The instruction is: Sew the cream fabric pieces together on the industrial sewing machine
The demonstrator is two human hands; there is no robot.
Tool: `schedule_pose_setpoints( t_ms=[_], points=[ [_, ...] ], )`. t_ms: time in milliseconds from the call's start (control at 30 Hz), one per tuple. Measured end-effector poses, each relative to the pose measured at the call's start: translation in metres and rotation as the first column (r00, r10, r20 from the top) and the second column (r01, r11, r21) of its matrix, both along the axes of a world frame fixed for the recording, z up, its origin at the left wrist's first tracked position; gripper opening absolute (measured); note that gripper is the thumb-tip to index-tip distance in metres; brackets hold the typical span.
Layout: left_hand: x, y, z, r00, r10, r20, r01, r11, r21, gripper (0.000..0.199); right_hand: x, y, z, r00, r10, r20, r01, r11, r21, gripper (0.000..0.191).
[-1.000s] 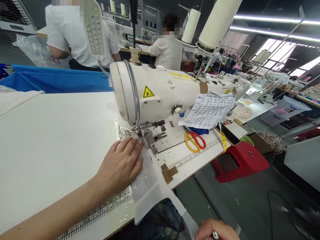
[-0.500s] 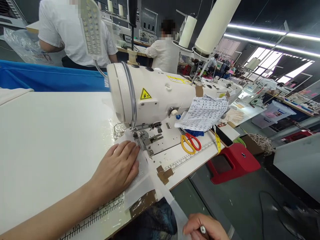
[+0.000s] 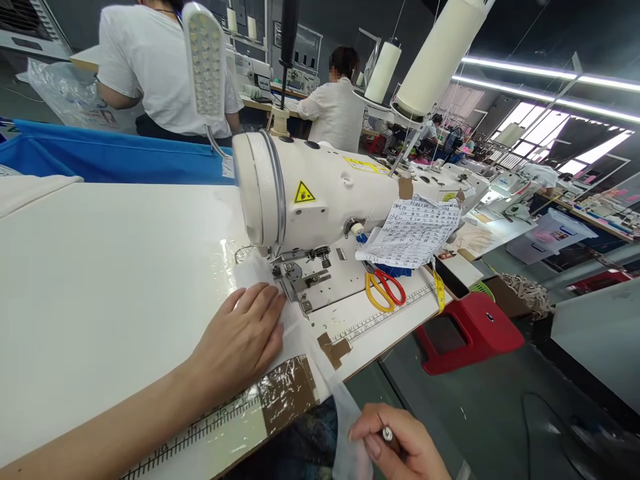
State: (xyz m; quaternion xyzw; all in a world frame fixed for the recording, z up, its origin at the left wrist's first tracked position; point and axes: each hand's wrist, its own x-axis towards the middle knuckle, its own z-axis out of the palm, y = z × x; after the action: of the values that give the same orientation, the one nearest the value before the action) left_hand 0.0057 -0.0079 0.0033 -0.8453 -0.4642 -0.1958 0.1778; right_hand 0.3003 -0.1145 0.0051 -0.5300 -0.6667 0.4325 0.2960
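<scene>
My left hand lies flat, fingers together and stretched out, on thin white fabric beside the needle area of a white sewing machine. The fabric runs under the presser foot and hangs as a strip over the table's front edge. At the bottom, my right hand has its fingers curled round a small dark tool with a metal tip. Its fingertips touch the edge of the hanging strip. Scissors with red and yellow handles lie right of the needle plate.
A handwritten paper is taped to the machine. A yellow tape measure and dark phone lie near the table's right edge. A red stool stands below. Behind are people at machines, a lamp and thread cones.
The view has shifted slightly. The white fabric has advanced farther past the needle, and its near end has drawn off the brown tape. My right hand has moved a little up and left.
</scene>
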Motion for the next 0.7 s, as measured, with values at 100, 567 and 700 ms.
schedule_pose_setpoints(
  t_ms=[100, 567, 700],
  points=[
    [0.000, 0.000, 0.000, 1.000, -0.003, -0.002, 0.003, 1.000, -0.002, 0.042, 0.001, 0.004, -0.008, 0.994, 0.051, -0.092, -0.059, 0.994, -0.089, 0.040],
    [0.001, 0.000, 0.001, 1.000, -0.002, -0.002, 0.002, 1.000, 0.030, 0.041, -0.033, 0.034, 0.001, 0.964, 0.053, -0.261, -0.107, 0.974, -0.200, 0.051],
    [0.002, 0.002, 0.003, 1.000, 0.013, -0.009, -0.013, 0.999, 0.045, 0.040, -0.037, 0.039, 0.001, 0.974, 0.061, -0.217, -0.101, 0.979, -0.175, 0.055]
  ],
)
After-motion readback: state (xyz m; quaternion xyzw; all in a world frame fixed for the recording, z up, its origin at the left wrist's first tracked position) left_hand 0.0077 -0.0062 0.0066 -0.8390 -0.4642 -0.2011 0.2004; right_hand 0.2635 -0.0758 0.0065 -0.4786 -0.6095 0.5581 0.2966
